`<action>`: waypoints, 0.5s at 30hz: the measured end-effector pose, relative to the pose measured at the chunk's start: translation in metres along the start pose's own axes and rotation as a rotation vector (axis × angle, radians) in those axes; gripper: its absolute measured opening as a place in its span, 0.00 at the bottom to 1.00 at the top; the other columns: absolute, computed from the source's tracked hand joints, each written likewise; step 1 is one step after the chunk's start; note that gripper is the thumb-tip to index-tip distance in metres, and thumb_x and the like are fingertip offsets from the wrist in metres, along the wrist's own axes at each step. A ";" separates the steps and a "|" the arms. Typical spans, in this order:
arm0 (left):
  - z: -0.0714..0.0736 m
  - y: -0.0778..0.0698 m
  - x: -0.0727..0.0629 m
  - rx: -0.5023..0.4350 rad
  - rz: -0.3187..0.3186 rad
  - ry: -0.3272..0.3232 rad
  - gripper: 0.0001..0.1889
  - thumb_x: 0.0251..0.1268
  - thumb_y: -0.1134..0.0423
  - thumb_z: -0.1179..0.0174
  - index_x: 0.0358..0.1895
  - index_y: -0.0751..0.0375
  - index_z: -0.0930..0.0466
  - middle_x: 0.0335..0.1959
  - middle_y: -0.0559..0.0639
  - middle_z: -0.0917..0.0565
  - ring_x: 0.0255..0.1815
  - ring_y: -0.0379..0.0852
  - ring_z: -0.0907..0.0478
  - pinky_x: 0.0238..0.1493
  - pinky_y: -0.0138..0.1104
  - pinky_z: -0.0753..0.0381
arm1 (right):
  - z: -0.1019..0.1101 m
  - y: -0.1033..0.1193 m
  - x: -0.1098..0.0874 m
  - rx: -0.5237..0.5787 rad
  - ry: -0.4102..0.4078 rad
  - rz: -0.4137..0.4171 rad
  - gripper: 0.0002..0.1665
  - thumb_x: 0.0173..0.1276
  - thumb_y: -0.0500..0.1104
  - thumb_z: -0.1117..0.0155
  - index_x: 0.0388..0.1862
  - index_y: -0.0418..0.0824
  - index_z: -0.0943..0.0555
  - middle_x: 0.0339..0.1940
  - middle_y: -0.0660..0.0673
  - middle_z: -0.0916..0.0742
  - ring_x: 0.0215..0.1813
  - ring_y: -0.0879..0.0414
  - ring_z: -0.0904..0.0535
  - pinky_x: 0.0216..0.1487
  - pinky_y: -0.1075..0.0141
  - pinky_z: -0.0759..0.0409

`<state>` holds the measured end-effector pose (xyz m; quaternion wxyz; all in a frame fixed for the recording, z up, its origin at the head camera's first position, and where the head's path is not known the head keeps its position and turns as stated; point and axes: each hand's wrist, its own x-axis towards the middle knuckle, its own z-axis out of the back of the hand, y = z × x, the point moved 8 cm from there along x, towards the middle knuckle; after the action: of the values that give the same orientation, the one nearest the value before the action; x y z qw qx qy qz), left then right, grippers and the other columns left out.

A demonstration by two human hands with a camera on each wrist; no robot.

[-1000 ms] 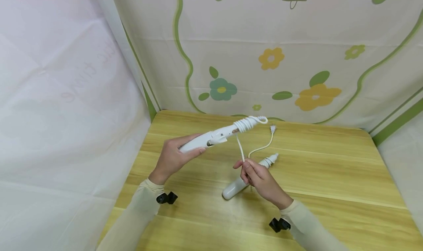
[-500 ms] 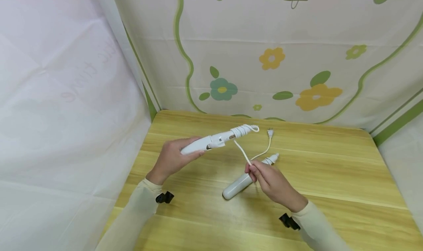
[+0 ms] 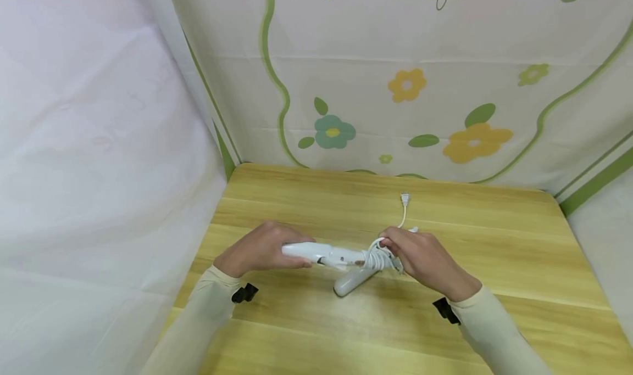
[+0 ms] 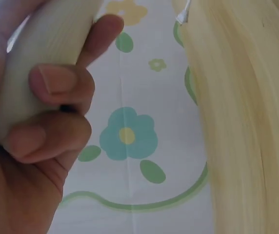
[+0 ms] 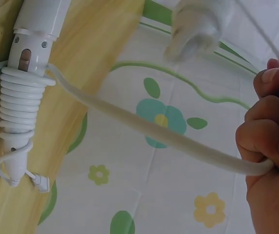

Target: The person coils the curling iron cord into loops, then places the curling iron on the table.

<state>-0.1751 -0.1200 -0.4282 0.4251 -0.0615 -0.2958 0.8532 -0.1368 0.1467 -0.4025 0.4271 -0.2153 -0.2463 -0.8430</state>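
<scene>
My left hand point(image 3: 267, 248) grips the smooth end of a white curling iron point(image 3: 306, 250), thumb on the near side. In the left wrist view the fingers curl round its pale body point(image 4: 56, 39). White cord is coiled round its right end. There my right hand point(image 3: 425, 257) pinches the loose cord point(image 5: 164, 136), which trails off to a two-pin plug point(image 3: 405, 199) on the table. A second white curling iron point(image 3: 351, 283) lies below the held one, partly hidden by it. Its own cord point(image 5: 22, 102) is wound in neat turns round its tapered end.
The wooden table point(image 3: 277, 331) backs onto a hanging cloth point(image 3: 366, 100) printed with flowers. Another white cloth point(image 3: 99, 172) hangs along the left side.
My left hand has lowered the held curling iron and levelled it. My right hand has moved rightward with the cord, and its fingers are now beside the coiled end.
</scene>
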 end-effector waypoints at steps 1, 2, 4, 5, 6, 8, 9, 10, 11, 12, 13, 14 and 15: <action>-0.002 -0.002 0.000 -0.037 -0.016 0.015 0.19 0.69 0.45 0.24 0.57 0.48 0.07 0.47 0.40 0.06 0.32 0.29 0.19 0.35 0.27 0.18 | -0.001 -0.001 0.000 0.008 0.002 0.002 0.21 0.92 0.53 0.57 0.47 0.45 0.20 0.28 0.58 0.20 0.28 0.71 0.34 0.28 0.74 0.28; -0.003 -0.004 0.000 -0.070 -0.032 0.027 0.18 0.69 0.46 0.24 0.57 0.47 0.07 0.46 0.38 0.06 0.31 0.28 0.21 0.33 0.26 0.19 | -0.002 -0.003 0.000 0.018 0.006 -0.002 0.20 0.92 0.53 0.57 0.47 0.45 0.20 0.28 0.59 0.21 0.28 0.72 0.34 0.29 0.75 0.28; -0.005 -0.008 -0.001 -0.134 -0.068 0.036 0.18 0.68 0.48 0.23 0.57 0.47 0.07 0.45 0.37 0.06 0.29 0.27 0.22 0.31 0.25 0.20 | -0.005 -0.006 0.000 0.059 0.008 -0.011 0.17 0.92 0.50 0.55 0.46 0.46 0.20 0.27 0.59 0.22 0.28 0.72 0.33 0.29 0.75 0.28; -0.004 -0.011 -0.001 -0.160 -0.082 0.035 0.18 0.68 0.49 0.22 0.58 0.46 0.07 0.45 0.36 0.06 0.29 0.27 0.22 0.30 0.25 0.20 | -0.007 -0.008 -0.001 0.081 0.011 -0.020 0.16 0.91 0.48 0.53 0.46 0.46 0.20 0.27 0.59 0.22 0.28 0.72 0.32 0.30 0.75 0.28; -0.004 -0.012 -0.001 -0.184 -0.093 0.032 0.17 0.68 0.50 0.22 0.57 0.46 0.07 0.45 0.36 0.06 0.29 0.27 0.22 0.30 0.25 0.21 | -0.010 -0.009 -0.001 0.106 0.014 -0.028 0.14 0.91 0.47 0.51 0.46 0.46 0.20 0.27 0.58 0.21 0.29 0.72 0.31 0.30 0.76 0.27; -0.003 -0.013 -0.002 -0.228 -0.106 0.017 0.17 0.67 0.52 0.21 0.57 0.46 0.07 0.46 0.36 0.06 0.29 0.27 0.21 0.29 0.25 0.21 | -0.016 -0.011 -0.003 0.146 0.023 -0.046 0.11 0.90 0.44 0.49 0.46 0.46 0.20 0.27 0.58 0.21 0.29 0.73 0.30 0.32 0.76 0.27; -0.002 -0.013 -0.002 -0.250 -0.111 0.007 0.17 0.66 0.53 0.21 0.57 0.47 0.07 0.46 0.37 0.06 0.29 0.28 0.20 0.29 0.26 0.20 | -0.019 -0.012 -0.004 0.164 0.028 -0.054 0.10 0.90 0.43 0.48 0.45 0.46 0.21 0.26 0.58 0.21 0.29 0.73 0.30 0.32 0.77 0.27; -0.001 -0.014 -0.002 -0.267 -0.114 -0.002 0.17 0.66 0.54 0.20 0.57 0.48 0.06 0.46 0.39 0.06 0.30 0.29 0.19 0.30 0.26 0.19 | -0.022 -0.011 -0.004 0.175 0.026 -0.057 0.10 0.90 0.42 0.48 0.44 0.46 0.21 0.26 0.58 0.22 0.29 0.73 0.30 0.32 0.77 0.27; 0.000 -0.014 -0.003 -0.284 -0.117 -0.011 0.18 0.65 0.55 0.20 0.57 0.49 0.06 0.47 0.40 0.05 0.31 0.30 0.18 0.31 0.27 0.18 | -0.024 -0.011 -0.005 0.187 0.025 -0.059 0.11 0.90 0.42 0.49 0.44 0.46 0.22 0.26 0.58 0.22 0.29 0.73 0.30 0.33 0.77 0.27; 0.001 -0.015 -0.003 -0.297 -0.124 -0.021 0.18 0.65 0.56 0.20 0.57 0.50 0.06 0.47 0.41 0.05 0.32 0.30 0.17 0.32 0.28 0.17 | -0.027 -0.012 -0.006 0.204 0.036 -0.075 0.11 0.90 0.42 0.49 0.43 0.46 0.22 0.27 0.58 0.23 0.29 0.73 0.31 0.34 0.77 0.27; 0.001 -0.016 -0.003 -0.307 -0.132 -0.033 0.19 0.64 0.57 0.19 0.57 0.52 0.06 0.47 0.43 0.05 0.32 0.31 0.17 0.32 0.28 0.17 | -0.029 -0.011 -0.006 0.211 0.040 -0.093 0.10 0.90 0.41 0.48 0.43 0.47 0.23 0.27 0.59 0.23 0.30 0.73 0.31 0.35 0.77 0.27; 0.002 -0.016 -0.003 -0.311 -0.141 -0.048 0.19 0.63 0.58 0.19 0.57 0.53 0.06 0.48 0.44 0.05 0.32 0.31 0.16 0.33 0.28 0.17 | -0.030 -0.009 -0.005 0.222 0.033 -0.099 0.11 0.90 0.41 0.49 0.42 0.47 0.23 0.27 0.59 0.23 0.30 0.73 0.31 0.35 0.76 0.27; 0.003 -0.017 -0.003 -0.313 -0.151 -0.066 0.19 0.62 0.59 0.18 0.57 0.54 0.06 0.47 0.45 0.05 0.33 0.31 0.16 0.33 0.28 0.17 | -0.031 -0.007 -0.005 0.236 0.030 -0.112 0.11 0.90 0.41 0.49 0.43 0.48 0.23 0.28 0.59 0.22 0.31 0.72 0.29 0.36 0.76 0.26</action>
<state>-0.1625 -0.1162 -0.4164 0.4633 -0.0763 -0.4427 0.7639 -0.1445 0.1347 -0.4319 0.4055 -0.1369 -0.3492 -0.8336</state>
